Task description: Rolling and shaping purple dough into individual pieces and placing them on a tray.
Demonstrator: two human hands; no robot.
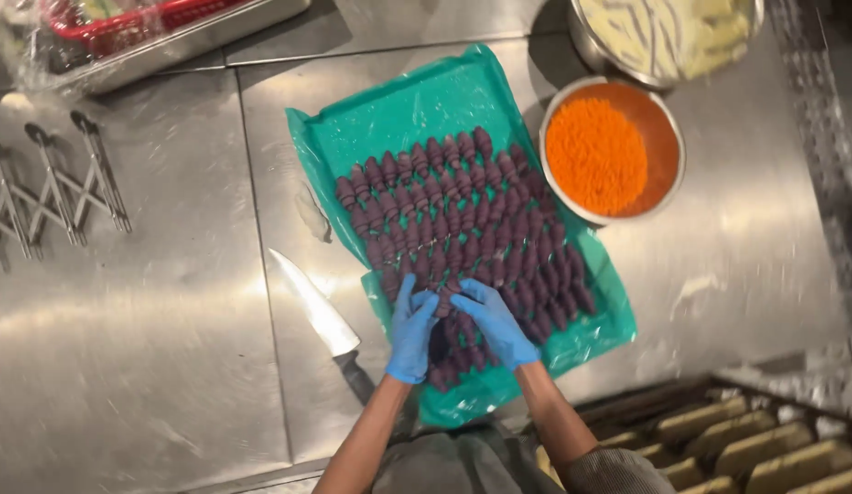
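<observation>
Blue-gloved left hand (412,331) and right hand (493,322) pressed flat, fingers open, gripping nothing, on purple croissant-shaped pieces (463,220) rowed on green plastic sheet (399,110); chef's knife (318,313) left, bowl of orange crumbs (659,128) right.

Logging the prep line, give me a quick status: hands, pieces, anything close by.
Left hand and right hand, blue-gloved, on purple pieces rowed on green sheet. Grip unclear. Knife lies just left; bowl of orange crumbs upper right.

Tray liner (389,119): centre of steel counter (133,348) | shaped dough pieces (463,220): in rows on liner | both hands (453,325): 6 o'clock, on pieces | knife (316,316): 8 o'clock | crumb bowl (664,137): 2 o'clock | larger bowl (582,41): 1 o'clock | expandable cutter (51,187): 9 o'clock
</observation>
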